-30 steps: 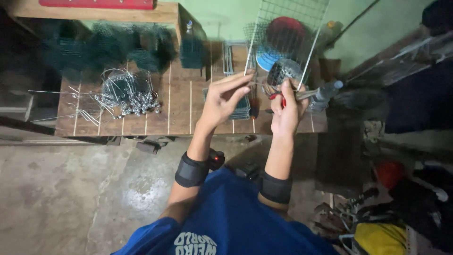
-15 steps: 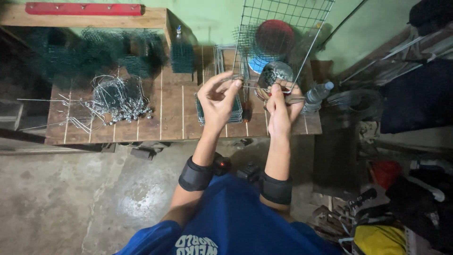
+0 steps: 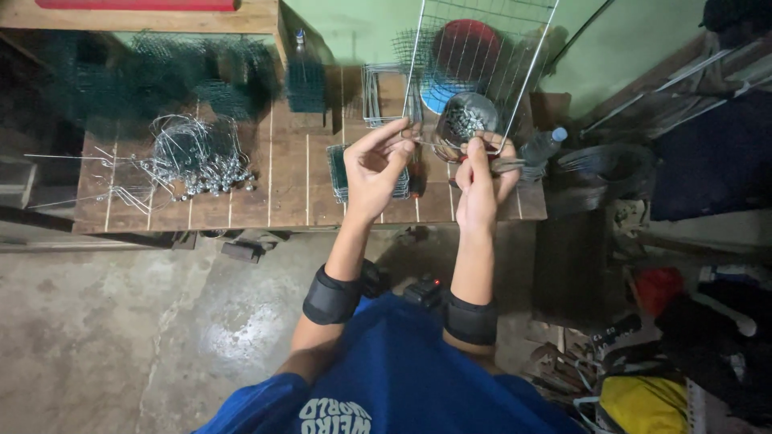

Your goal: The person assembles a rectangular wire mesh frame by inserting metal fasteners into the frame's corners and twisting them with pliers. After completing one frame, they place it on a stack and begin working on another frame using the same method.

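Two bare hands meet above a wooden counter [image 3: 289,185], working at the lower edge of a wire mesh panel [image 3: 482,56] that stands upright and tilted against a green wall. The left hand [image 3: 376,165] has its fingers bent and its fingertips pinched on a thin wire at the panel's bottom rim. The right hand [image 3: 480,181] is closed around a pair of pliers [image 3: 503,165], whose metal nose juts out to the right past the knuckles, while its thumb and forefinger press together on the same rim wire just beside the left fingertips. Both forearms wear black wrist bands.

Directly behind the hands, seen through the mesh, sits a round metal tin [image 3: 466,120] filled with small metal clips. Beyond it lie a red disc [image 3: 470,44] and a blue one [image 3: 434,96]. A small stack of green wire grids [image 3: 342,173] lies flat on the counter beneath the left hand, and a stack of bare wire frames [image 3: 386,96] rests farther back. A clear plastic bottle with a blue cap [image 3: 543,145] lies at the counter's right edge. Well apart, on the counter's left side, is a tangled heap of bent silver wire pieces [image 3: 193,157], with rolls of dark green mesh [image 3: 201,76] behind it. Bare concrete floor [image 3: 121,321] shows below.
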